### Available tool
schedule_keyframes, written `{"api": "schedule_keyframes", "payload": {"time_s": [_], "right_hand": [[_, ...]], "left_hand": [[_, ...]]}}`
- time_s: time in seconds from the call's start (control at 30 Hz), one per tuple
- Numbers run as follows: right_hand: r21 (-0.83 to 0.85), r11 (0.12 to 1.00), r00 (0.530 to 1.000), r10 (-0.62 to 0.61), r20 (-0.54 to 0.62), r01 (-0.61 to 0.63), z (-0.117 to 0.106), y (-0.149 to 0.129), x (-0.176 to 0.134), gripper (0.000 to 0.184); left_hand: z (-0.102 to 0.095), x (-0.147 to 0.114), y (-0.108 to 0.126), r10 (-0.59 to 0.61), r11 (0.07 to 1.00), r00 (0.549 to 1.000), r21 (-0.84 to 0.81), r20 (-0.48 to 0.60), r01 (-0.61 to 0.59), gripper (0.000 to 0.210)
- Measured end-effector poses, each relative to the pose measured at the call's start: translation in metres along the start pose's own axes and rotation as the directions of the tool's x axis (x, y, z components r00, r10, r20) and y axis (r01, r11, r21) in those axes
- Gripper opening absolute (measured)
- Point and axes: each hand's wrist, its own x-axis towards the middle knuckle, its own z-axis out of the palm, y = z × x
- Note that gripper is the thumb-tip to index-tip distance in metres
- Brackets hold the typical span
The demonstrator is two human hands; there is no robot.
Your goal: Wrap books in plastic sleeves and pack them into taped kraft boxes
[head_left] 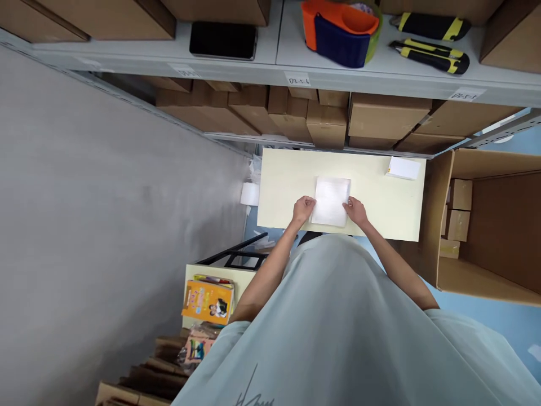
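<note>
A white rectangular packet (pixel 332 201), flat and slightly glossy, lies on the pale tabletop (pixel 287 169). At its left edge my left hand (pixel 303 210) has thumb and fingers closed in a pinch. My right hand (pixel 355 211) pinches the opposite edge with curled fingers. Whether the packet holds anything inside cannot be made out. Toward the table's back right corner rests a small white box (pixel 403 168), apart from both hands.
Above the table, a grey shelf (pixel 262 65) bears a phone (pixel 223 40), an orange and blue tape dispenser (pixel 342 34) and utility knives (pixel 435 56). Cartons (pixel 389 115) fill the level below. An open cardboard box (pixel 443 225) stands right; books (pixel 209 301) lie lower left.
</note>
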Motion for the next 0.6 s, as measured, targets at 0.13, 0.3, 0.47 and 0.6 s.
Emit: {"api": "schedule_keyframes", "payload": {"time_s": [0.13, 0.3, 0.47, 0.6], "right_hand": [[-0.038, 0.999, 1.000, -0.011, 0.015, 0.012, 0.023, -0.037, 0.005, 0.022], [-0.071, 0.997, 0.999, -0.041, 0.036, 0.043, 0.059, -0.088, 0.028, 0.025], [-0.021, 0.999, 0.999, -0.029, 0.014, 0.029, 0.112, -0.140, 0.068, 0.040], [0.052, 0.999, 1.000, -0.002, 0.025, 0.000, 0.153, -0.169, 0.102, 0.047]], "left_hand": [[-0.026, 0.012, -0.020, -0.033, 0.999, 0.999, -0.027, -0.020, 0.033, 0.019], [-0.075, 0.034, -0.056, -0.033, 0.987, 0.999, -0.158, -0.036, 0.027, 0.020], [-0.134, 0.071, -0.087, -0.057, 0.969, 0.993, -0.245, -0.100, 0.031, 0.035], [-0.173, 0.114, -0.102, -0.057, 0.971, 0.988, -0.238, -0.143, 0.021, 0.030]]}}
